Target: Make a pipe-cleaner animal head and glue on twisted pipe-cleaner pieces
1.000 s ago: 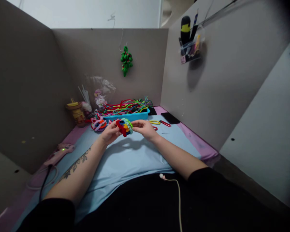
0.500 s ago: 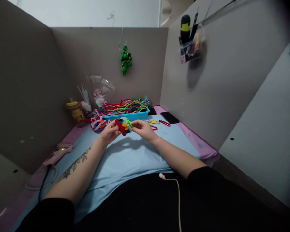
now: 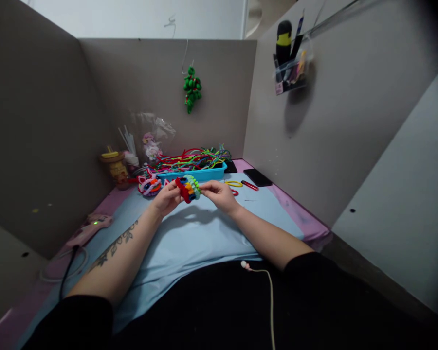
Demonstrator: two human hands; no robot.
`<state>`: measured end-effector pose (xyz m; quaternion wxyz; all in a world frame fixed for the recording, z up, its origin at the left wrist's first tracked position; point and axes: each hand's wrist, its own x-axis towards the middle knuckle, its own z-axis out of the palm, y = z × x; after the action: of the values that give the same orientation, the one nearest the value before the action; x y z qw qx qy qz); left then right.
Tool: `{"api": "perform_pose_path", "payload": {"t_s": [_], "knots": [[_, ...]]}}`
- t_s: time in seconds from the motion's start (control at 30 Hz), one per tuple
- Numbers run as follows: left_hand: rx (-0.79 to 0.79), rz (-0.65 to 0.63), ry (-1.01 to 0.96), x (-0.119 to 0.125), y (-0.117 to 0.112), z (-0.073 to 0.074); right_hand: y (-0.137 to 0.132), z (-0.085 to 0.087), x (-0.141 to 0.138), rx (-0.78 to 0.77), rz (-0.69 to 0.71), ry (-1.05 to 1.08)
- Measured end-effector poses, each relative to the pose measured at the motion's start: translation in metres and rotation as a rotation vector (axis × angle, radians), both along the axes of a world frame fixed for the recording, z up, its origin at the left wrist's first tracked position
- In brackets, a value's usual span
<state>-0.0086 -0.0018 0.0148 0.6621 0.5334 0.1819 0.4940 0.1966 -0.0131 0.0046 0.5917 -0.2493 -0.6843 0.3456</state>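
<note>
Between my hands, above the blue cloth (image 3: 204,238), is a small multicoloured pipe-cleaner figure (image 3: 189,188) in red, orange, dark blue, light teal and green. My left hand (image 3: 167,198) is closed on its red side. With thumb and fingers pinched, my right hand (image 3: 219,195) grips its green edge on the right. Just left of my left hand sits a second pipe-cleaner figure (image 3: 149,185) in pink, orange and blue. Behind both hands stands a light-blue tray (image 3: 204,172) heaped with loose pipe cleaners (image 3: 190,159).
Yellow-handled scissors (image 3: 234,183), a red tool (image 3: 250,185) and a black phone (image 3: 257,177) lie right of the tray. A pink glue gun (image 3: 91,229) with a green light lies at left. Grey partitions (image 3: 160,82) enclose the table; a pen holder (image 3: 291,73) hangs on the right one.
The view has shifted slightly. My right fingers have moved a little along the green edge of the figure; my left hand keeps its hold.
</note>
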Motion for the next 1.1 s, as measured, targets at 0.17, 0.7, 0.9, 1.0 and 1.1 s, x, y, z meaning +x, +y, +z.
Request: {"api": "perform_pose_path", "payload": {"t_s": [0.17, 0.7, 0.9, 1.0, 1.1], "knots": [[-0.171, -0.069, 0.053, 0.001, -0.001, -0.001, -0.004, 0.004, -0.007, -0.162, 0.221, 0.083], [-0.324, -0.031, 0.309, 0.01, -0.004, -0.009, -0.018, 0.015, 0.002, 0.334, 0.15, -0.475], [-0.302, -0.009, 0.272, 0.008, 0.005, -0.014, -0.013, 0.012, 0.003, 0.347, 0.143, -0.55], [-0.287, 0.057, 0.197, 0.004, 0.011, -0.015, -0.009, 0.013, 0.005, 0.374, 0.109, -0.576], [-0.31, 0.108, 0.181, 0.001, 0.016, -0.015, -0.004, 0.01, 0.007, 0.385, 0.067, -0.611]]}}
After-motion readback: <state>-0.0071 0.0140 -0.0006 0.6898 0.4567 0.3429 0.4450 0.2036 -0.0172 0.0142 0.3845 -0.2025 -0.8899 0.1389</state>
